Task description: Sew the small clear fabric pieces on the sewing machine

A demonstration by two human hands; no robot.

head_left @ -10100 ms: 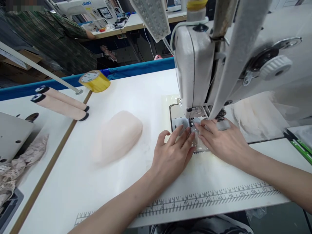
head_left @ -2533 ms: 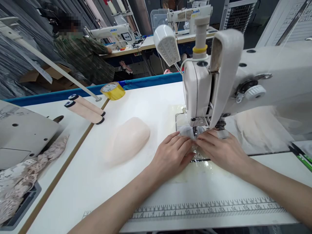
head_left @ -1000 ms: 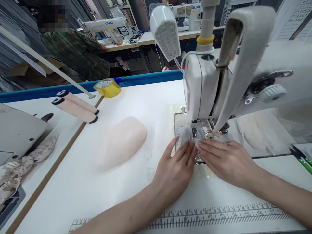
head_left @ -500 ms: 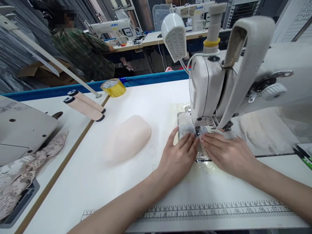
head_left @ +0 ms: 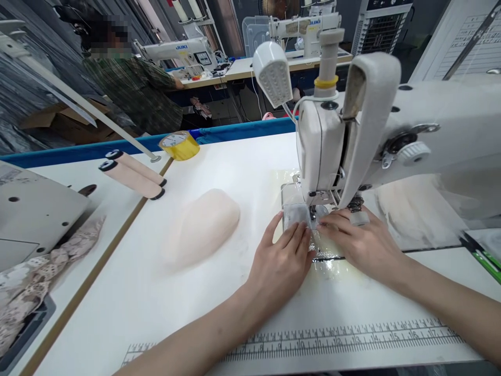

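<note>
My left hand (head_left: pixel 279 256) lies palm down with its fingers stretched out just left of and in front of the presser foot (head_left: pixel 313 213) of a white sewing machine (head_left: pixel 319 146). On the other side, my right hand (head_left: pixel 362 243) rests flat, its fingers extended toward the needle area and partly behind the machine head. Under the fingertips is a clear, shiny plate cover (head_left: pixel 295 211). Whether thin fabric lies beneath my hands I cannot make out. A pale pink moulded cup (head_left: pixel 209 224) sits on the white table (head_left: pixel 235 292) to the left.
Sheer beige fabric (head_left: pixel 410 209) lies right of the needle, near green-handled thread snips (head_left: pixel 483 258). Yellow tape (head_left: pixel 180 146) and two thread spools (head_left: pixel 133 175) stand at back left. A printed ruler (head_left: pixel 336 339) runs along the front edge. Another person (head_left: pixel 133 89) sits beyond.
The camera view has shifted slightly. My left fingertips have drawn back a little from the needle toward me. My right hand stays beside the presser foot.
</note>
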